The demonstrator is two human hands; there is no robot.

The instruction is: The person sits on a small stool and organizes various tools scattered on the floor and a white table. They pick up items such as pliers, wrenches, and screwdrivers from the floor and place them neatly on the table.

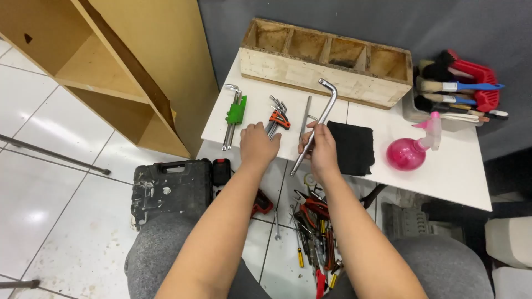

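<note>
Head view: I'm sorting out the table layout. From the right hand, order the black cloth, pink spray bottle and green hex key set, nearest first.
From the right hand:
1. Black cloth, just to its right.
2. Green hex key set, to the left, beyond the left hand.
3. Pink spray bottle, farther right, past the cloth.
The last two are nearly equal.

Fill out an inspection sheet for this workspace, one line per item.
Surface: white table, bare toward its right front.
Job's things: long L-shaped metal wrench, lifted at a slant; hex key set in an orange holder and another in a green holder, both lying flat.
Clutter: black cloth, pink spray bottle, wooden divided box, paint brushes.
Grips: right hand closed on the wrench shaft; left hand resting palm down beside the orange set.
Cables: nothing seen.
Surroundings: tiled floor with a heap of hand tools, black tool case, wooden shelf unit.
</note>
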